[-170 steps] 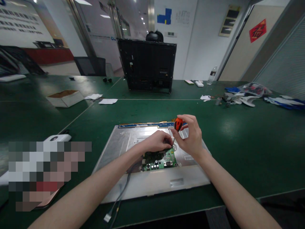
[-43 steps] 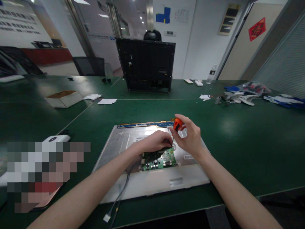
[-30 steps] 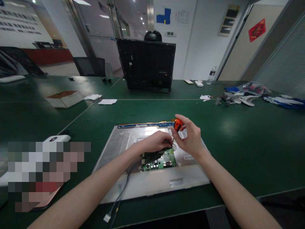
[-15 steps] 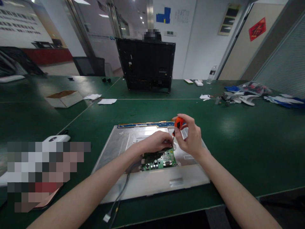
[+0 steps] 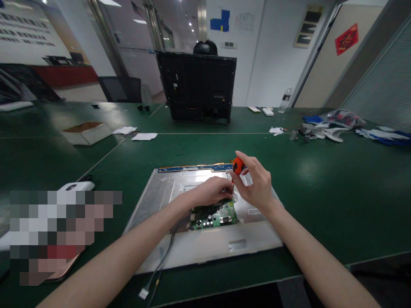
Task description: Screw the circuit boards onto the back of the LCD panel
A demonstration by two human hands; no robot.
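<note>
My right hand point(image 5: 258, 186) grips an orange-and-black screwdriver point(image 5: 238, 166) by its handle, the shaft slanting down to the top right corner of a green circuit board point(image 5: 213, 216). Beside the shaft, my left hand point(image 5: 212, 190) is closed with fingertips pinched low; what lies in them is hidden. The board sits on the metal back of a flat display panel point(image 5: 205, 246), which lies on the table. A narrow blue board strip point(image 5: 192, 168) runs along the panel's far edge. Grey cables point(image 5: 167, 252) trail from the board over the near edge to a white connector point(image 5: 144, 293).
A large black monitor housing point(image 5: 199, 87) stands across the green table, a person's head behind it. An open carton point(image 5: 86, 132) and papers point(image 5: 144, 136) lie left. At the right are a water bottle point(image 5: 285, 100) and a pile of bags and parts point(image 5: 334, 124).
The screwdriver's handle has shifted slightly left and tipped more towards the camera, and my right fingers have moved with it. My left hand stays nearly still.
</note>
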